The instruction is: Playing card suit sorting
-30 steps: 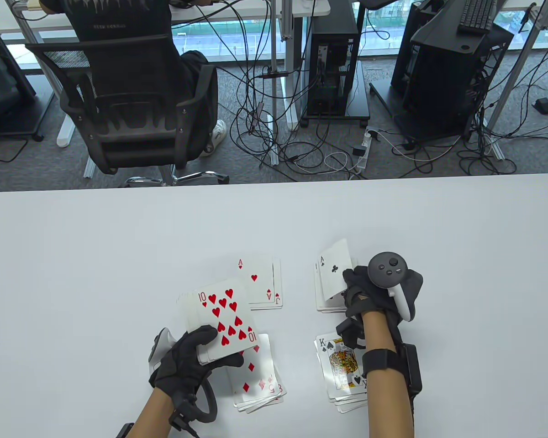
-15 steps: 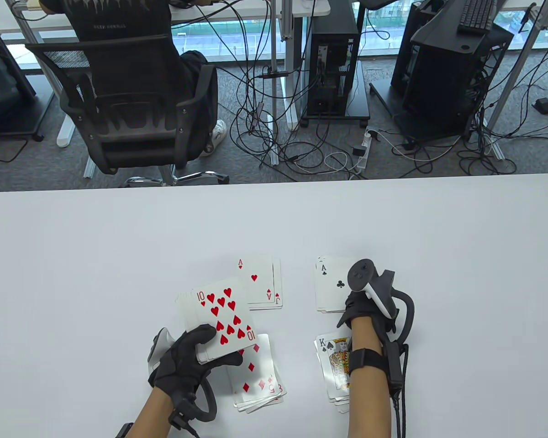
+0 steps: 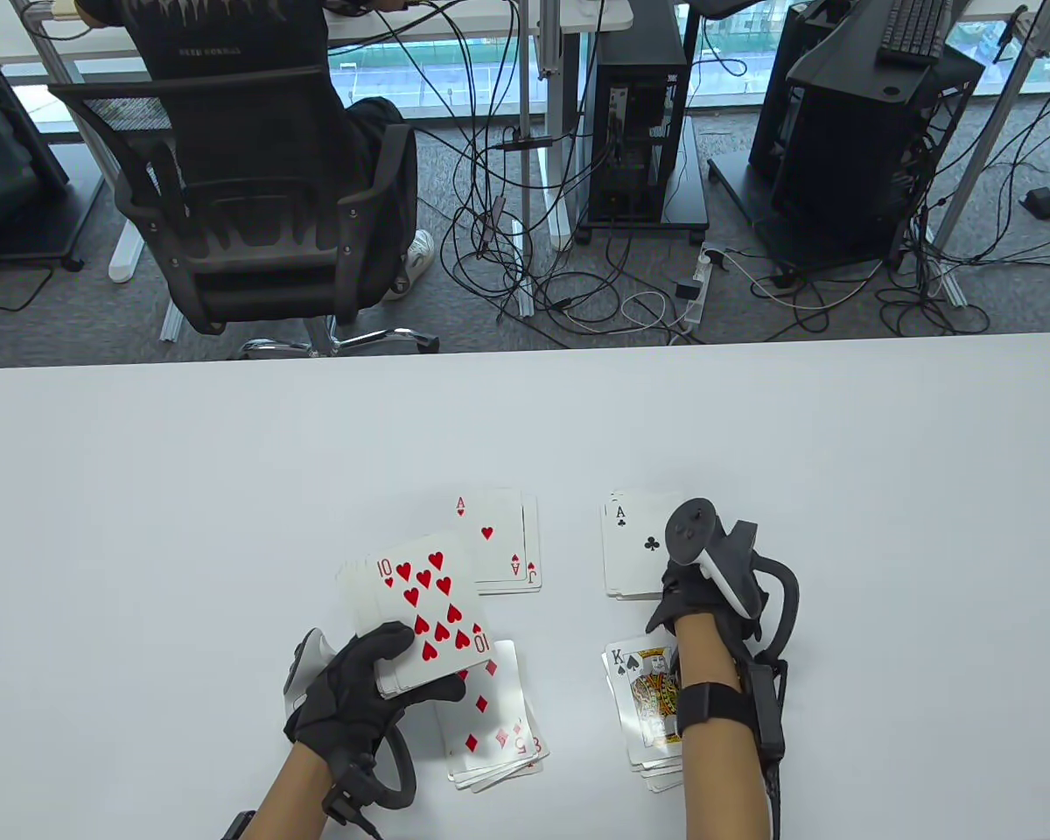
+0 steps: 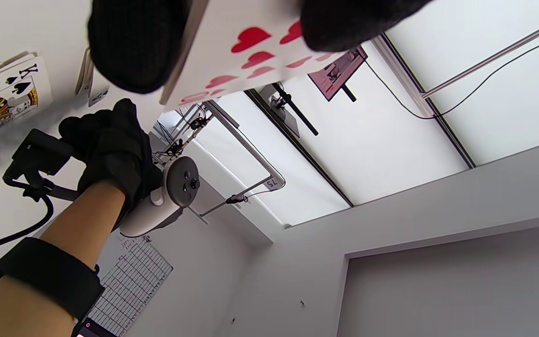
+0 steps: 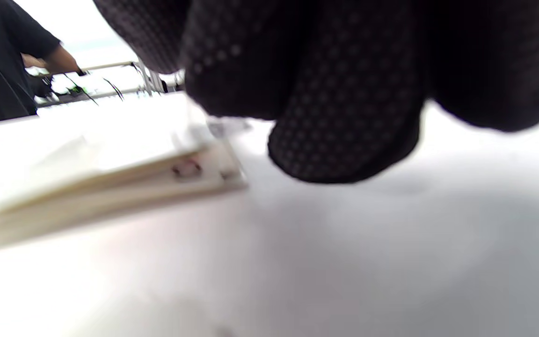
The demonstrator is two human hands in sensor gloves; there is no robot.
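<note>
Cards sit in four piles near the 6 o'clock side of the white bench (image 3: 227, 455). The heart pile (image 3: 500, 544) with an ace on top is at 12 o'clock from the left hand (image 3: 350, 691). The club pile (image 3: 640, 544), ace up, lies to its right, with a bare strip of bench between them. The diamond pile (image 3: 499, 726) is under and just beside the left hand. The spade pile (image 3: 646, 700), king on top, is partly hidden by the right forearm.

The left hand's fingers and thumb curl around a held stack of cards (image 3: 424, 612) with the ten of hearts showing, lifted over the diamond pile. The right hand (image 3: 696, 599) is at the near right corner of the club pile; its fingers (image 5: 344, 117) are bent down close to the bench by the pile's edge, holding nothing.

Lots of open bench lies toward 9, 12 and 3 o'clock. Past the far edge are an office chair (image 3: 254, 201) with a person in it, computer towers (image 3: 639, 114) and tangled cables (image 3: 577, 289).
</note>
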